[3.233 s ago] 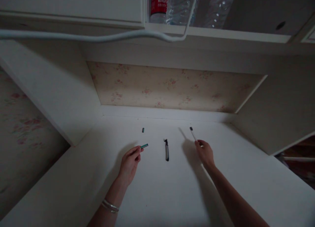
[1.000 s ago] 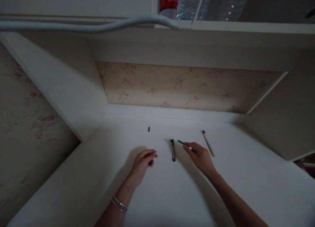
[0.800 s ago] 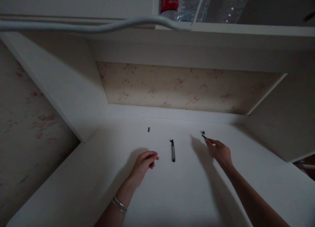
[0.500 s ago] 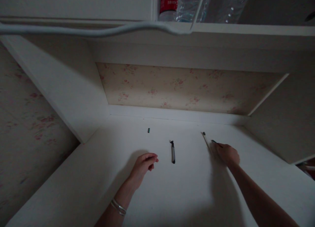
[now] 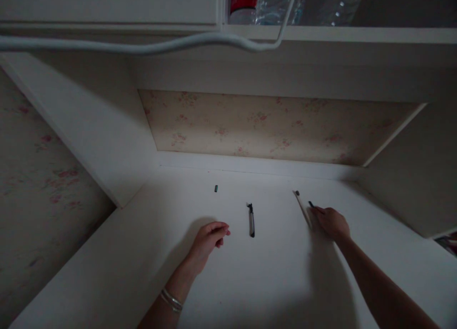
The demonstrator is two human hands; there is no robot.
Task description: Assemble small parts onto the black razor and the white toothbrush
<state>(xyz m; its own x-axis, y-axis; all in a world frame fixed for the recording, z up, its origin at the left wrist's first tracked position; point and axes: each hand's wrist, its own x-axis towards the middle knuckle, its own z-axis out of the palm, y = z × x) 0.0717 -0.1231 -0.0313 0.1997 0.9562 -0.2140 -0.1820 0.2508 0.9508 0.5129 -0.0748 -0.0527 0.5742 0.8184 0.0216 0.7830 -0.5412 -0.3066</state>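
Note:
My right hand (image 5: 333, 223) is closed, thumb and fingers pinching a thin dark-tipped thing (image 5: 311, 204) whose kind I cannot make out; its tip points up and left. Just left of it lies a toothbrush (image 5: 303, 210) with a pale handle and dark bristles, slanting on the white tabletop (image 5: 257, 281). My left hand (image 5: 210, 238) hovers low with its fingers curled together and nothing visible in them. Between the hands lies a slim black and grey tool (image 5: 252, 220) with a small angled head. Farther back is a tiny dark green piece (image 5: 216, 188).
A white panel (image 5: 107, 129) stands on the left and a darker one (image 5: 407, 176) on the right. Overhead, a shelf (image 5: 342, 34) holds a red-labelled bottle (image 5: 243, 3) and clear bottles. A pale cable (image 5: 143, 47) runs beneath it.
My right hand has shifted very slightly right, still pinching the dark-tipped thing. The view has tilted a little. My left hand and the things lying on the table stay put.

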